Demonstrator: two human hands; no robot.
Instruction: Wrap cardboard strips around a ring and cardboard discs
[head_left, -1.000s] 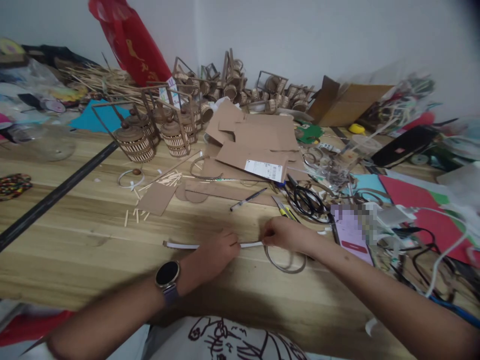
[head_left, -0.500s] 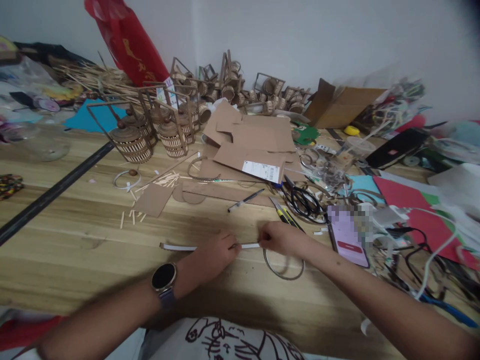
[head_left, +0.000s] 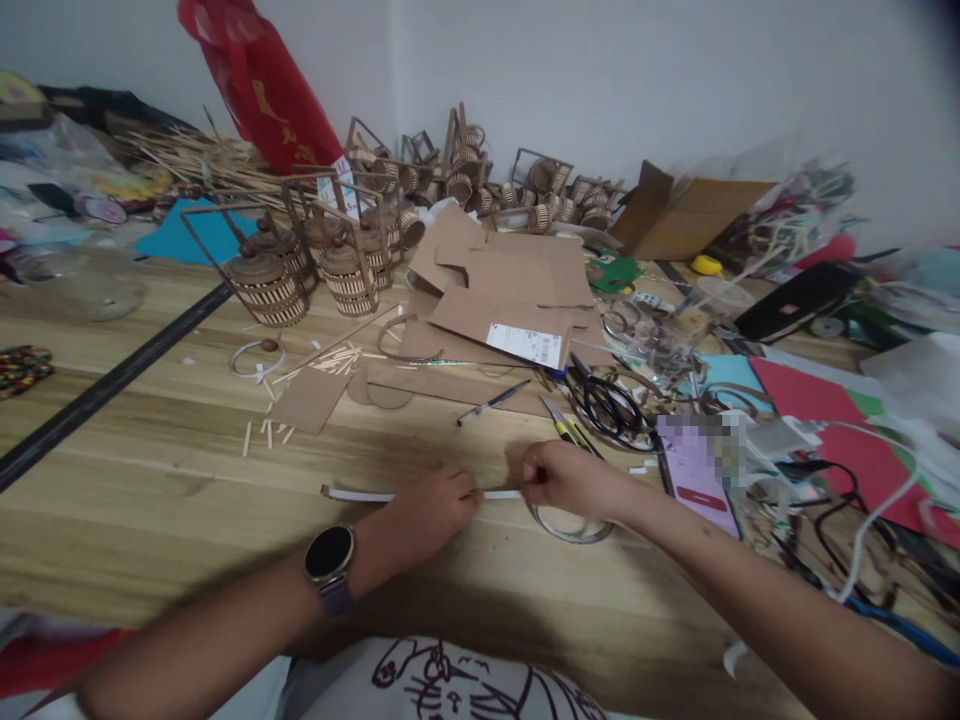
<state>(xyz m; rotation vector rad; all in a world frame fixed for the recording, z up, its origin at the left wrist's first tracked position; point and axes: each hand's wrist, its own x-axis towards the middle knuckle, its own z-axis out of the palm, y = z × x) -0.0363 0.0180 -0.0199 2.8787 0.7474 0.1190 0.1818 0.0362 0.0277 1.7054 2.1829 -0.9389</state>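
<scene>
A long thin white strip lies across the wooden table in front of me. My left hand, with a black watch on its wrist, pinches the strip near its middle. My right hand is closed on the strip's right end. Just under my right hand lies a thin cardboard ring.
Behind my hands are a pen, a yellow knife, black scissors, a phone, cardboard sheets, small wooden lantern models, short sticks, cables and a red bag.
Both hands keep their hold on the strip and stay in nearly the same place. The ring sits a little closer under my right hand.
</scene>
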